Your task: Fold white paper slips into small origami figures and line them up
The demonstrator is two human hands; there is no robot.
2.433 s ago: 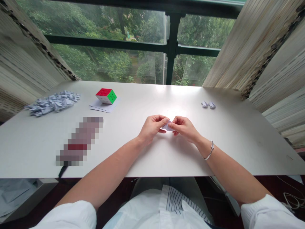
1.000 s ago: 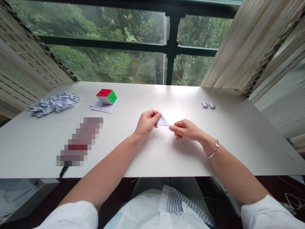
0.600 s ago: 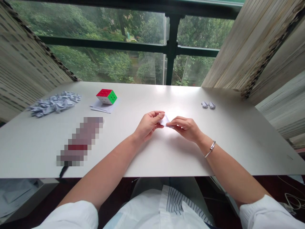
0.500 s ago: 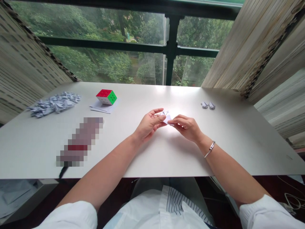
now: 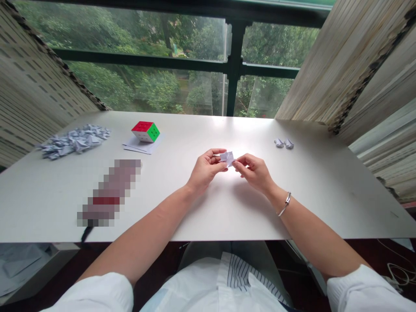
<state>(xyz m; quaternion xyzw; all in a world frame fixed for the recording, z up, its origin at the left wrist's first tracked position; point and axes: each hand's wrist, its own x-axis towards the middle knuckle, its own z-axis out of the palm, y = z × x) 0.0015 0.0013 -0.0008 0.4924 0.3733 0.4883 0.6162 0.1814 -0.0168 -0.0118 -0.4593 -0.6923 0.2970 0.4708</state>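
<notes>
A small folded piece of white paper (image 5: 227, 158) is held up just above the middle of the white table (image 5: 48, 195). It is held between a left hand (image 5: 205, 170) and a right hand (image 5: 255, 172). The left fingers (image 5: 214, 157) are curled, and the left edge of the paper is pinched by them and the thumb. The lower right corner of the paper is gripped by the right fingertips (image 5: 239, 162). The hands are close together, and neither has let go.

A silver bangle (image 5: 285, 205) is worn on the right wrist. A red and green puzzle cube (image 5: 145, 131) is seen on flat sheets of paper (image 5: 136, 147), up and to the left of the hands. A big heap of folded paper bits (image 5: 73, 141) is lying at the far left of the table. Two tiny folded paper bits (image 5: 283, 143) are lying side by side to the upper right. A long blurred thing (image 5: 108, 193) is lying at the lower left, and what it is cannot be told.
</notes>
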